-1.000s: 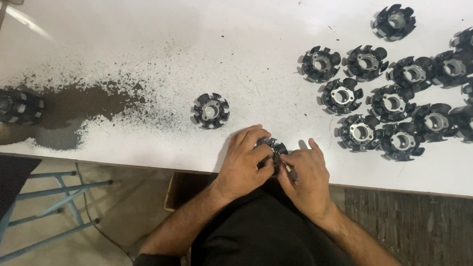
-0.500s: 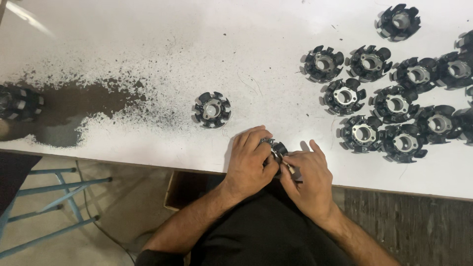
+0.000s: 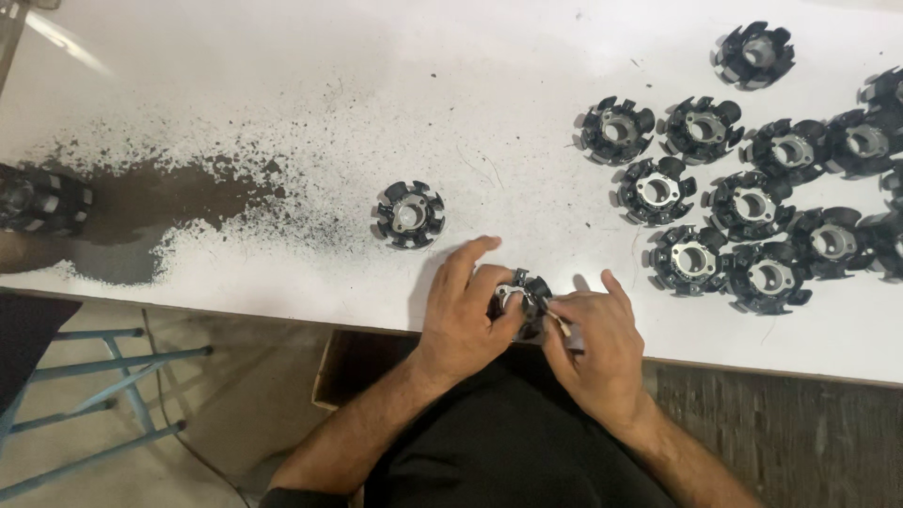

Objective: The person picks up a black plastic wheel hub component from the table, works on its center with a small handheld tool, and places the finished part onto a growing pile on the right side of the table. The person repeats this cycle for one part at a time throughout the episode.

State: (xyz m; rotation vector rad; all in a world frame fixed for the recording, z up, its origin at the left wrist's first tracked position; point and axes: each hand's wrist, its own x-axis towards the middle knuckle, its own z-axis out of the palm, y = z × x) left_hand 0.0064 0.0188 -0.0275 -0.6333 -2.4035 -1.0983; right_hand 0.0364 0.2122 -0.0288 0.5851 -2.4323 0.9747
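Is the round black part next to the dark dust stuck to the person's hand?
No, that lone black part lies by itself on the white table, apart from the left hand.

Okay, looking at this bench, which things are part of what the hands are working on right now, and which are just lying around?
In hand:
left hand and right hand, gripping one black toothed ring at the white table edge.

Lying about:
single ring near the hands;
cluster of rings on the right;
dark grit spread on the left;
blue stool below.
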